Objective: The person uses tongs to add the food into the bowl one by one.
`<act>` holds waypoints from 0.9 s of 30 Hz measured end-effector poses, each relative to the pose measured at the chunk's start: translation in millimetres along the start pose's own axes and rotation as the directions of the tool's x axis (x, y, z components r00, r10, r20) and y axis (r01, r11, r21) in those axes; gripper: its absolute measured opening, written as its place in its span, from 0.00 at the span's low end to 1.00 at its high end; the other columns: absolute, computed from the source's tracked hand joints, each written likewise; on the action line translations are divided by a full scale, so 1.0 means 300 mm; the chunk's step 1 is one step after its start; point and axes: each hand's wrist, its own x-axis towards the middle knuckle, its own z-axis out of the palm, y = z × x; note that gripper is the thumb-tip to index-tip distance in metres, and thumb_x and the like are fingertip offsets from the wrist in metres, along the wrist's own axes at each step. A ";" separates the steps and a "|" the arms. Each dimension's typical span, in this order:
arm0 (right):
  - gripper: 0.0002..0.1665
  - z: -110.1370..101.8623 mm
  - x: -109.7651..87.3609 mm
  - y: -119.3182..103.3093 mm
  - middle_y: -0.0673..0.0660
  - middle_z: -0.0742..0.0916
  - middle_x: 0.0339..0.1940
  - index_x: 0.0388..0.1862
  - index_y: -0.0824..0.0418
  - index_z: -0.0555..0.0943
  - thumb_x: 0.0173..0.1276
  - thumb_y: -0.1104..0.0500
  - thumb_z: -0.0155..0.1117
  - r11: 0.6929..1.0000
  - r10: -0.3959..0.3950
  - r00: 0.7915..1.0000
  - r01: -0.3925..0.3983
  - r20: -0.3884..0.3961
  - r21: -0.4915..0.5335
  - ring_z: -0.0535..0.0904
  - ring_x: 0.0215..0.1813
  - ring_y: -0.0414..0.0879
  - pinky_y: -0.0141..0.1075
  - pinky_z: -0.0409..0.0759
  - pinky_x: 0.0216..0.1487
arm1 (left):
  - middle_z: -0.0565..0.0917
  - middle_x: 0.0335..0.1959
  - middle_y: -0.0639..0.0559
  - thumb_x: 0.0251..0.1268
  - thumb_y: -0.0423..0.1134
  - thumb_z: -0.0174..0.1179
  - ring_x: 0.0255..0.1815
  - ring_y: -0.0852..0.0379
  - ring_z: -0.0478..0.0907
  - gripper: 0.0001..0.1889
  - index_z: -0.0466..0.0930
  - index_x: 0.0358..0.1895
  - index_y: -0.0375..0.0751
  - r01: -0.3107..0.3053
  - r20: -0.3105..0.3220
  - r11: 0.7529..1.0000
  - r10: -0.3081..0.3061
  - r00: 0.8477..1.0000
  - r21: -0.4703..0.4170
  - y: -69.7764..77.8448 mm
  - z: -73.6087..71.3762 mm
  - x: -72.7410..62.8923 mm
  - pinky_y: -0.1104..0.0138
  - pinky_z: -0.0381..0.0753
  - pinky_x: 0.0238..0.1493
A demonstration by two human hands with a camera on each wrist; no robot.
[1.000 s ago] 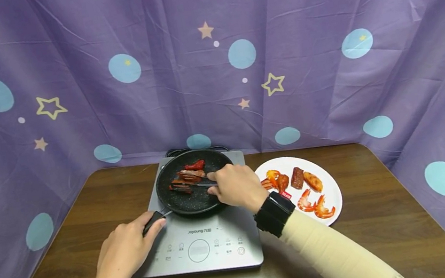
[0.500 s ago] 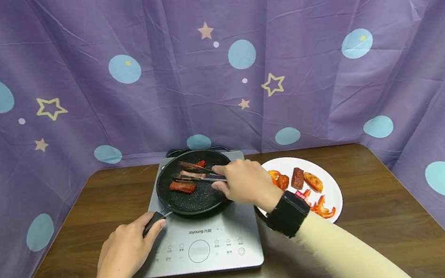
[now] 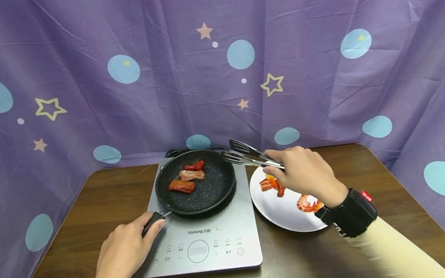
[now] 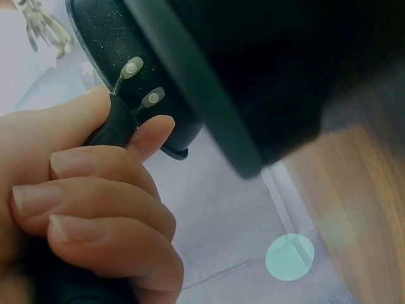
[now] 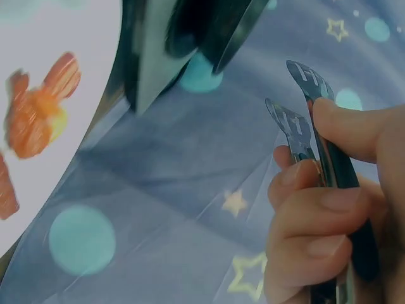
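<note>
In the head view my left hand (image 3: 124,250) grips the black handle (image 3: 154,223) of a dark speckled frying pan (image 3: 213,195); the left wrist view shows its fingers (image 4: 107,221) curled round that handle. Three pieces of meat lie in the pan: a red one (image 3: 195,166), a pale brown one (image 3: 191,175) and a reddish-brown one (image 3: 181,186). My right hand (image 3: 306,172) holds metal tongs (image 3: 252,156) over the far left rim of a white plate (image 3: 273,212). Their slotted tips stand apart with nothing between them, just right of the pan.
The pan sits on a silver induction cooker (image 3: 195,237) with a black cable (image 3: 175,152) behind it. Shrimp (image 3: 306,203) and other cooked pieces (image 3: 272,185) lie on the plate, partly hidden by my right hand. A purple curtain (image 3: 182,92) hangs behind the wooden table (image 3: 114,192).
My right hand has moved right with the tongs, out of the pan to the plate's edge. The pale brown meat piece, between the tongs earlier, now lies free in the pan. My left hand stays put.
</note>
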 end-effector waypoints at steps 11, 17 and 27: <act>0.27 0.012 -0.091 0.124 0.53 0.91 0.36 0.69 0.48 0.85 0.75 0.41 0.69 0.999 0.053 0.999 -0.053 0.009 -0.006 0.87 0.38 0.55 0.54 0.81 0.34 | 0.89 0.47 0.30 0.78 0.61 0.61 0.38 0.32 0.89 0.30 0.85 0.63 0.36 0.000 0.008 1.000 0.000 1.000 -0.029 -0.005 0.003 0.005 0.43 0.82 0.27; 0.29 0.039 -0.121 0.158 0.60 0.92 0.43 0.69 0.52 0.85 0.75 0.40 0.69 0.995 0.098 0.994 -0.098 0.044 -0.003 0.87 0.38 0.56 0.54 0.81 0.32 | 0.89 0.47 0.30 0.78 0.61 0.61 0.38 0.31 0.89 0.30 0.85 0.63 0.37 0.000 0.009 1.000 0.000 1.000 -0.024 -0.006 0.003 0.006 0.44 0.81 0.26; 0.29 0.113 -0.154 0.193 0.59 0.92 0.42 0.69 0.52 0.85 0.75 0.40 0.69 0.990 0.138 0.986 -0.140 0.095 0.017 0.83 0.32 0.51 0.47 0.77 0.28 | 0.90 0.47 0.30 0.78 0.61 0.61 0.40 0.30 0.89 0.30 0.85 0.63 0.38 0.003 0.010 1.000 -0.003 1.000 -0.015 -0.007 0.001 0.006 0.42 0.82 0.27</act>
